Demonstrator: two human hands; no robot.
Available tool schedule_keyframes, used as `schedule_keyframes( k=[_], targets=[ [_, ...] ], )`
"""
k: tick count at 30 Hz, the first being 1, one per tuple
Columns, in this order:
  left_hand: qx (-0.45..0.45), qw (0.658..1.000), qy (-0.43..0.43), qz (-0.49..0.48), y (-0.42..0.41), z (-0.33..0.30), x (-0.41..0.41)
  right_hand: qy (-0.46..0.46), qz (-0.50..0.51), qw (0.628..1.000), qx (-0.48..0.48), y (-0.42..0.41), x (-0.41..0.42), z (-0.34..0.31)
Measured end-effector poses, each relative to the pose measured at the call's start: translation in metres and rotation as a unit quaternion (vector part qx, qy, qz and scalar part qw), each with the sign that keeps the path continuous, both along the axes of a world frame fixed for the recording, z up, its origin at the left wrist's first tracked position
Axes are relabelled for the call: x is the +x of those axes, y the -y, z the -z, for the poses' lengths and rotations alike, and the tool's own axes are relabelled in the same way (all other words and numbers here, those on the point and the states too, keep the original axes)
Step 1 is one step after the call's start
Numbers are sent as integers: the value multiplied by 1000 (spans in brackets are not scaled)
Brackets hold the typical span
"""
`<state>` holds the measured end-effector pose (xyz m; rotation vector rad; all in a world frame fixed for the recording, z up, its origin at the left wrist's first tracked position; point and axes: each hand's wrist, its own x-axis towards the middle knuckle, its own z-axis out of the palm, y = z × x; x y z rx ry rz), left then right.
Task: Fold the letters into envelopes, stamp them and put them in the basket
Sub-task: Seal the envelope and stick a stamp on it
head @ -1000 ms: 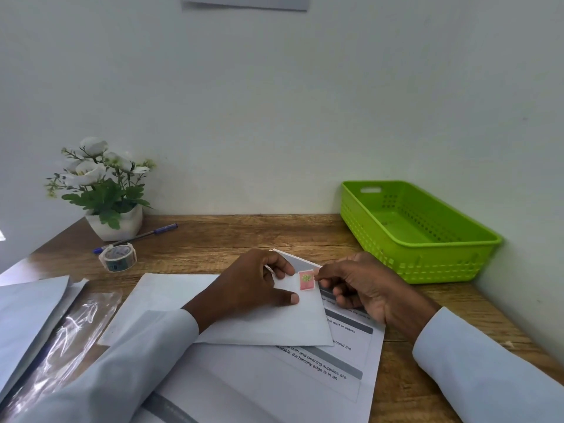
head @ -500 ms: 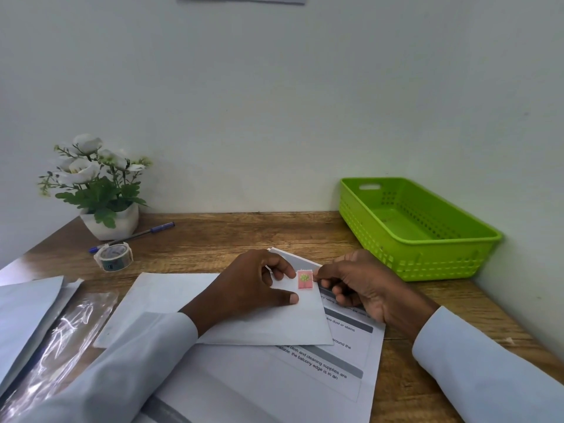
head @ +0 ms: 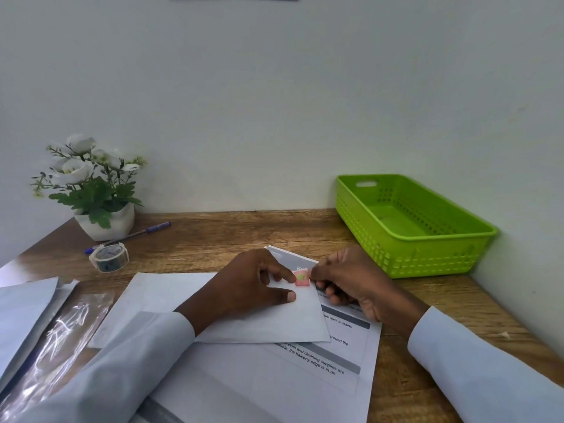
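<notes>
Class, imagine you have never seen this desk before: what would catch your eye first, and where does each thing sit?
The bright green basket at the desk's back right corner stands out most, with nothing visible inside. Next, at the centre, the left hand and right hand meet over a small pink stamp on the top right corner of a white envelope. At the back left stands a white pot of white flowers.

The left hand [head: 244, 288] presses the white envelope [head: 268, 325] on the tabletop [head: 213, 236]. The right hand [head: 357, 282] pinches a pink stamp [head: 302, 278] at its corner. The green basket [head: 439, 257] sits nearby.
</notes>
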<state>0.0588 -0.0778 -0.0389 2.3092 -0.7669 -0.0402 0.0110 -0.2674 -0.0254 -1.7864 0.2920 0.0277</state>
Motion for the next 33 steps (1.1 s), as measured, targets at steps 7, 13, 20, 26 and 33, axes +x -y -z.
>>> schedule_keyframes(
  k=[7,13,20,26,33],
  targets=[
    [-5,1000,21,-3,2,-1,-3,32,6,996,-80,-3,2,6],
    [-23,998,57,-5,6,3,-3,79,20,978,-194,2,7,8],
    [-18,998,53,-18,6,11,3,129,9,936,-328,1,15,8],
    [-5,999,38,-11,5,8,6,77,-106,950,-282,14,12,1],
    [-4,1000,10,4,1,6,7,92,-81,928,-353,7,20,7]
  ],
)
